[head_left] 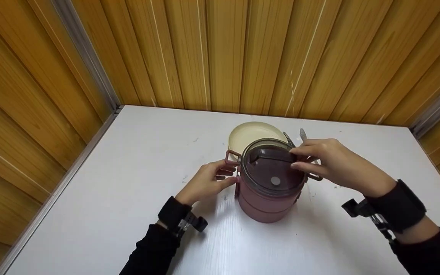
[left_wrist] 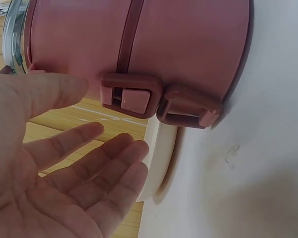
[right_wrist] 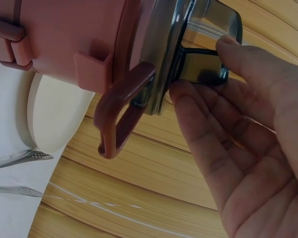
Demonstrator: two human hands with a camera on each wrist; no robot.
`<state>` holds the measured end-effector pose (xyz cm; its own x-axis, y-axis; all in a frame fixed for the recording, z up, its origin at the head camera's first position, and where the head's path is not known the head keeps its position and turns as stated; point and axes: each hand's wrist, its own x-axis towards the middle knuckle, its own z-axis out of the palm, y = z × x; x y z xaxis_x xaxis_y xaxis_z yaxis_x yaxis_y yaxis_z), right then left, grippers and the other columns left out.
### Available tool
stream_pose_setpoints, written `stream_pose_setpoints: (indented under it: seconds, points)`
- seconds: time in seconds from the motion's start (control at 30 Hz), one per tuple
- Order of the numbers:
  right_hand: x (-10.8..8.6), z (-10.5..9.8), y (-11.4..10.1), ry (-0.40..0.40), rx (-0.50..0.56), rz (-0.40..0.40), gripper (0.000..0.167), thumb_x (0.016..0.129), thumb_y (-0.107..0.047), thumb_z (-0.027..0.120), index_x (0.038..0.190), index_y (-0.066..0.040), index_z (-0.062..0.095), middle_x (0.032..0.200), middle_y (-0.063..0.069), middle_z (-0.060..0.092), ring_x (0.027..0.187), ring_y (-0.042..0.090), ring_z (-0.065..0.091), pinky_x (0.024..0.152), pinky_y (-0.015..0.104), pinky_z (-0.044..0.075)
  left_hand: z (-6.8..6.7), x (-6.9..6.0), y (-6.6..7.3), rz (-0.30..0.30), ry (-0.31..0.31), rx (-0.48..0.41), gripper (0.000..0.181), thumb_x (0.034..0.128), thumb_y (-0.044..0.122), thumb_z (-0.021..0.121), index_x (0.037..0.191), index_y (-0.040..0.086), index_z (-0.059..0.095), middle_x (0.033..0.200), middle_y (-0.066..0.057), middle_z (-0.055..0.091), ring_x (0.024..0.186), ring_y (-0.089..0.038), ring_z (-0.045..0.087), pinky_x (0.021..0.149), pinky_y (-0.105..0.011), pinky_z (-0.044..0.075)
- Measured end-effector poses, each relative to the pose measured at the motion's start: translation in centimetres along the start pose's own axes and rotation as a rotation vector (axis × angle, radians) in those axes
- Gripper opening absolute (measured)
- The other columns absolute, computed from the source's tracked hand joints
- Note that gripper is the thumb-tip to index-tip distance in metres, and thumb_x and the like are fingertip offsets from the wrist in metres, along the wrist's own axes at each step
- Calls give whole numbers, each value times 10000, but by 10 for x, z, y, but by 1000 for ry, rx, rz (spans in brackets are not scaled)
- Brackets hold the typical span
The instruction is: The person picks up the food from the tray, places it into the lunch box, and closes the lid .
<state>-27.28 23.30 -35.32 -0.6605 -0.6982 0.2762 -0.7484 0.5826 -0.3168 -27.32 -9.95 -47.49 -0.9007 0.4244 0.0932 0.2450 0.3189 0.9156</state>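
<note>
A round pink stacked lunch box [head_left: 266, 209] stands upright on the table, topped by a dark see-through lid [head_left: 266, 173] with a raised handle [right_wrist: 203, 64]. My right hand [head_left: 332, 164] pinches that handle between thumb and fingertips. Beside the box, my left hand [head_left: 206, 181] has its fingers apart and loosely extended, with the thumb [left_wrist: 64, 91] at the pink wall; whether it touches cannot be made out. Near it, the upper left clip [head_left: 232, 157] sticks outward from the rim. The upper right clip [right_wrist: 120, 119] also hangs swung out, while a lower clip [left_wrist: 131, 95] lies against the side.
Behind the box lies a cream plate [head_left: 243, 134], partly hidden by it. Metal tongs [head_left: 303, 134] lie to its right, mostly covered by the right hand. The white table [head_left: 147, 152] meets wood-patterned walls [head_left: 224, 57] at the back and sides.
</note>
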Motion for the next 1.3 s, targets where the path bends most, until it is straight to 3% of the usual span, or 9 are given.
stream_pose_setpoints:
  seconds: [0.27, 0.6, 0.77, 1.0, 1.3]
  points:
    - [2, 2, -2, -14, 21, -12, 229, 959, -131, 814, 1185, -93, 812, 947, -78, 706, 761, -12, 583, 670, 211, 554, 0, 0, -3, 34, -4, 8, 375, 1027, 195, 741, 1382, 82, 696, 1388, -113, 730, 1279, -327, 711, 1115, -483, 560]
    - [1, 0, -4, -45, 43, 13, 220, 968, -144, 807, 1187, -124, 811, 918, -96, 661, 703, -6, 552, 657, 212, 535, 0, -1, -2, 16, 3, 6, 352, 1021, 190, 747, 1358, 100, 705, 1381, -107, 734, 1275, -319, 714, 1119, -475, 557]
    - [-1, 0, -5, -32, 22, 8, 225, 970, -161, 809, 1192, -128, 814, 951, -104, 695, 759, -7, 569, 690, 216, 553, 1, -1, -2, 3, -3, -4, 367, 1017, 181, 752, 1372, 104, 698, 1379, -96, 734, 1273, -307, 713, 1112, -435, 564]
    - [-3, 0, -6, -42, 57, 35, 183, 997, -197, 782, 1174, -154, 805, 915, -112, 651, 654, -36, 552, 631, 206, 536, 2, 1, -3, 20, -3, -10, 366, 1017, 168, 751, 1370, 86, 696, 1363, -110, 740, 1261, -311, 717, 1114, -459, 561]
    - [2, 0, -8, -58, 16, 16, 217, 996, -169, 779, 1209, -137, 802, 934, -100, 650, 720, -17, 551, 680, 216, 540, 0, 0, -4, 17, 4, -13, 356, 1019, 169, 748, 1359, 78, 700, 1372, -124, 733, 1264, -329, 714, 1105, -462, 569]
